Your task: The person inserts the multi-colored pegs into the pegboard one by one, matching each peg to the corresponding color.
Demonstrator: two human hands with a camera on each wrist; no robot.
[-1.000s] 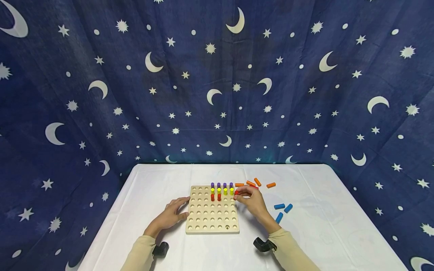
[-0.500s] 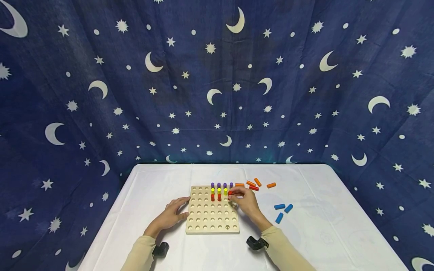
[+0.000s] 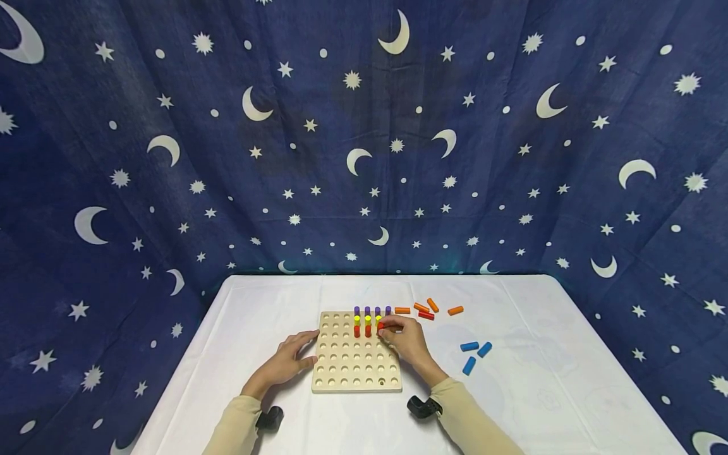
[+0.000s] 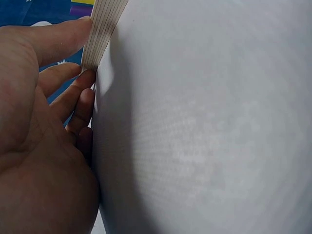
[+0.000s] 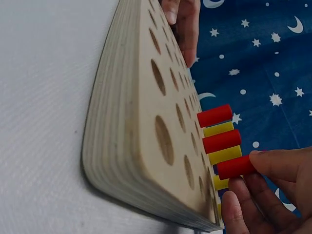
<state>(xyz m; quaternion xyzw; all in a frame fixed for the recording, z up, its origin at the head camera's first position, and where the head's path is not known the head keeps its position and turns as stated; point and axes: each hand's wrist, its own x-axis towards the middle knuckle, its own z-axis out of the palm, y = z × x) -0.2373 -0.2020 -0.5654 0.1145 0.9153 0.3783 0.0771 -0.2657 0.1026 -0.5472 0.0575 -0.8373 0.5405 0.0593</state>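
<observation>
A wooden pegboard (image 3: 344,363) with rows of round holes lies on the table. Purple pegs (image 3: 366,310) stand along its back row, yellow pegs (image 3: 357,320) in the row before them, then two red pegs (image 3: 357,332). Between thumb and fingers, my right hand (image 3: 406,338) pinches another red peg (image 5: 236,167) over the third row, right of the two standing ones. Whether its tip is in a hole I cannot tell. My left hand (image 3: 289,359) rests against the board's left edge, its fingertips touching the side (image 4: 100,36) in the left wrist view.
Several orange pegs (image 3: 432,306) and one loose red peg (image 3: 426,315) lie behind the right hand. Three blue pegs (image 3: 469,365) lie farther right on the white tablecloth (image 3: 546,379). A dark blue curtain (image 3: 318,215) with moons and stars hangs behind the table.
My right hand has carried the red peg leftward from the board's right edge to beside the two standing red pegs. The left hand has stayed put.
</observation>
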